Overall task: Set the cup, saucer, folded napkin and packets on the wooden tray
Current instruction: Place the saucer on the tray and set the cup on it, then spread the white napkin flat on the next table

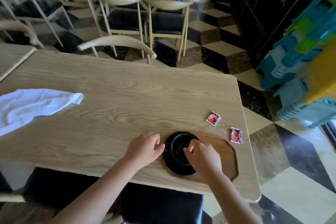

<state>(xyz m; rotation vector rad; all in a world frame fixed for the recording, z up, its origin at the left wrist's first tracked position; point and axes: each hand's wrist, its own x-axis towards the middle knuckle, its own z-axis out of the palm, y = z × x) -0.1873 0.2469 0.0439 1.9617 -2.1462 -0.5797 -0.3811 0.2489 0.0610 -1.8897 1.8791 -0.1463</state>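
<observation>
At the far left of the bench (112, 96), a white napkin (31, 107) is lying rumpled and unfolded, well apart from everything else — by the look of it, that part of the job is not yet begun. Moving rightward, the left hand (143, 149) is curling its fingers against the handle side of the black cup (179, 146); whether the grip is pinching the handle or only touching it, I cannot tell. The cup is sitting on the black saucer (174, 168), and the saucer is resting on the left end of the wooden tray (228, 156), overhanging its left edge slightly. The right hand (203, 154) is reaching over the cup's rim with fingers bent inward, its grip narrow, apparently steadying or adjusting the cup rather than lifting it. Farther right, two red packets are lying on the bare bench — one packet (213, 118) beyond the tray, the other packet (236, 135) just beside the tray's far right corner. So cup and saucer seem placed; the napkin needs folding and moving, and both packets are waiting to go on.
</observation>
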